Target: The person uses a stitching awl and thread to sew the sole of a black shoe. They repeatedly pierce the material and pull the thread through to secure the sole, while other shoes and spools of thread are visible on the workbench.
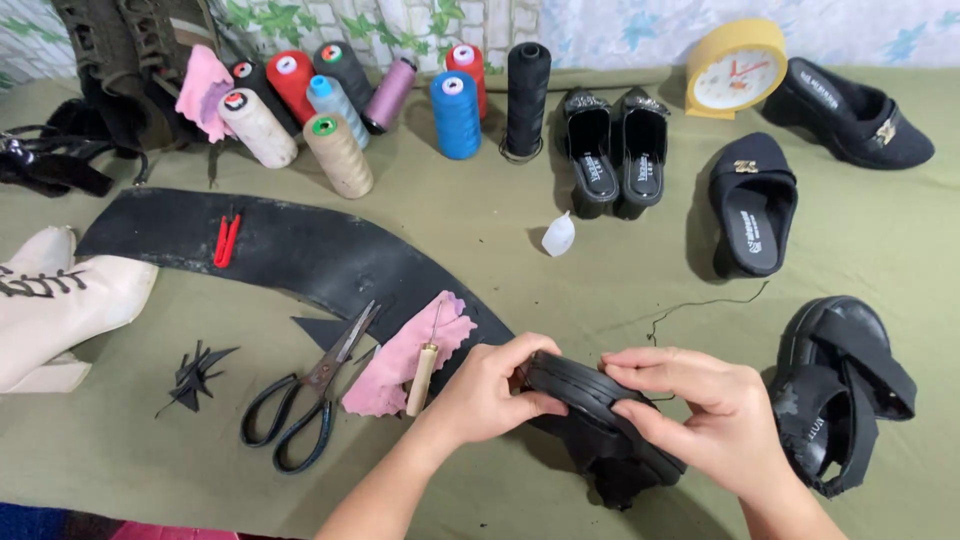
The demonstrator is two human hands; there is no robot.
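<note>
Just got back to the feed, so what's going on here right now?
A person holds a black shoe sole-up in both hands over a green table: the left hand grips one end, the right hand pinches the sole's edge. Scissors, a wooden-handled awl on a pink cloth and a black rubber sheet lie to the left, thread spools behind, another black shoe to the right.

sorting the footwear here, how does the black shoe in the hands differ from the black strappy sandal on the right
The black shoe with the ribbed sole is gripped by both hands, left hand and right hand, turned sole-up; the black strappy platform sandal lies untouched on the green cloth, on its side. The held shoe shows its grooved sole edge; the sandal shows its crossing straps and insole. Both are black and sit at the near right of the cloth.
</note>
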